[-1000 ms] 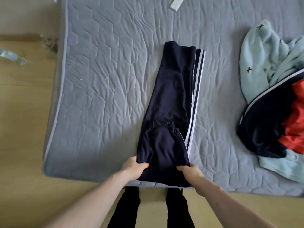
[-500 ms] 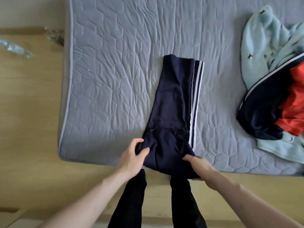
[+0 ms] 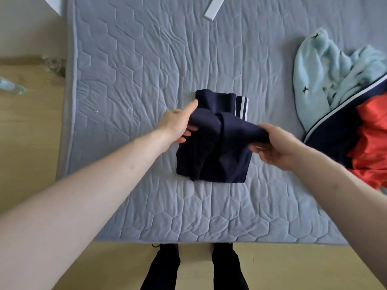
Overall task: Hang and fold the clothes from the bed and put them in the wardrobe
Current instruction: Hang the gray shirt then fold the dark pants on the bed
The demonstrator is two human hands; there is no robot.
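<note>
So the person is standing at the foot edge of the bed (image 3: 129,65), arms stretched out over the grey quilted mattress cover. In the middle of it lies a pair of navy track pants (image 3: 211,162), already folded down to a compact bundle, with the white side stripes peeking out at the far right corner. The near part of the bundle lies flat on the mattress, while the upper layer is lifted off it, stretched between both hands.

The left hand (image 3: 178,124) holds the left end of that lifted fold, thumb on top pointing away and the fingers curled underneath, so its grip is closed on the fabric. The right hand (image 3: 274,146) holds the right end the same sort of way, cloth draped over the thumb side and the fingers tucked below, pinching it.

Off to the right, well apart from the pants, there's a heap of other clothes: a pale mint fleece (image 3: 320,65) with tiny dark motifs on it, and overlapping its near side a navy and red jacket (image 3: 343,135) with white piping along the edge. It runs out of frame on the right.

At the far edge of the bed lies a white flat strip (image 3: 213,9), can't tell what it is. The floor (image 3: 27,126) is light wood, with something clear and plastic-looking (image 3: 12,86) lying on it at the left. The person's dark trouser legs (image 3: 165,266) show at the bottom, right up against the bed edge.
</note>
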